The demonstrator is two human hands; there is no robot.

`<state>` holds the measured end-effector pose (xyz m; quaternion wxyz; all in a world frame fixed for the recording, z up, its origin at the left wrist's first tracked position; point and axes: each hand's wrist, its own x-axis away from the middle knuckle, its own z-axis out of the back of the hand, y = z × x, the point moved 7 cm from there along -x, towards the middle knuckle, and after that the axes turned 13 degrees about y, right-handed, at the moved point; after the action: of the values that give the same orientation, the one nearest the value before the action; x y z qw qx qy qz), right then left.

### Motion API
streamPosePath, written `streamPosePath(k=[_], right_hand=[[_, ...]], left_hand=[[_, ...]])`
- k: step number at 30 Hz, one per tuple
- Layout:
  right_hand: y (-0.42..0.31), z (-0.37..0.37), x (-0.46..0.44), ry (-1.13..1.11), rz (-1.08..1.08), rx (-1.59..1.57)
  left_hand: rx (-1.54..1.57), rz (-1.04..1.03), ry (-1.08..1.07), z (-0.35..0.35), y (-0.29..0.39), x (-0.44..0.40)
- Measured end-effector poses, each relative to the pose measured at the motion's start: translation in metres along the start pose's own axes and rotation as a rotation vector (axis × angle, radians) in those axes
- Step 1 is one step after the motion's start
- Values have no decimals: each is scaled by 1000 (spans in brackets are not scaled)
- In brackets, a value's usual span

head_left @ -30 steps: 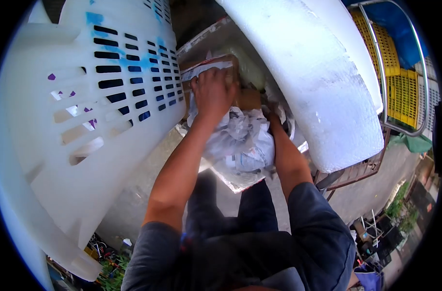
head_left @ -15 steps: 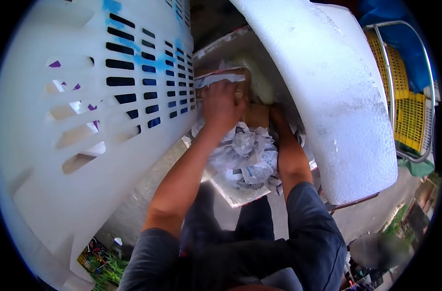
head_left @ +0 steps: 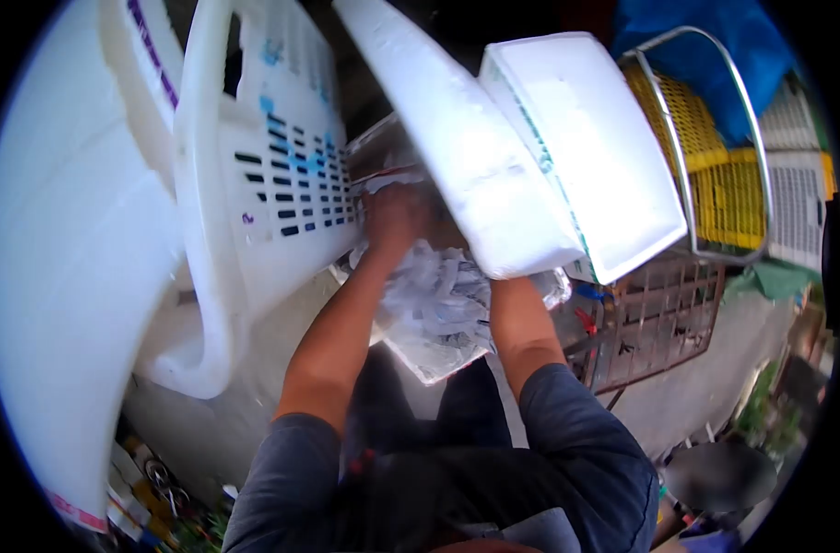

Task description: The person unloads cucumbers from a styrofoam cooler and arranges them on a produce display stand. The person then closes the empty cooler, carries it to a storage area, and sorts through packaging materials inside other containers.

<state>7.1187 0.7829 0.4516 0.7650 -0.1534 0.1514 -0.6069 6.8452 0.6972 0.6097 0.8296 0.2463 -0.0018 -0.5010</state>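
Observation:
My left hand (head_left: 397, 219) is down inside an open box (head_left: 426, 373), its blurred fingers curled over a brown cardboard box (head_left: 446, 219) with white paper at its edge. Crumpled paper (head_left: 434, 290) fills the near part of the open box, just below my left hand. My right forearm (head_left: 523, 323) reaches in under a white foam slab (head_left: 480, 152). That slab hides my right hand and whatever it touches.
A white slotted plastic basket (head_left: 245, 203) stands close on the left. To the right are a white foam box (head_left: 590, 138), yellow crates (head_left: 728, 198), a metal-tube frame (head_left: 765, 175) and a rusty metal grid (head_left: 659, 318). A blue sheet (head_left: 705, 55) hangs at upper right.
The view has shifted, showing more of the basket's rim and the foam box. My right hand, partly seen before beside the cardboard, is now covered by the foam slab. My left hand stays at the cardboard.

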Motion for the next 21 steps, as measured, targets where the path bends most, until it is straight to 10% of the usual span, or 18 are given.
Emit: streamPosePath(k=[11, 21], right_hand=[[-177, 181, 62, 327, -530, -420], [-225, 320, 298, 392, -1204, -1193]], left_hand=[[102, -179, -214, -55, -67, -20], [50, -199, -312, -71, -63, -85]])
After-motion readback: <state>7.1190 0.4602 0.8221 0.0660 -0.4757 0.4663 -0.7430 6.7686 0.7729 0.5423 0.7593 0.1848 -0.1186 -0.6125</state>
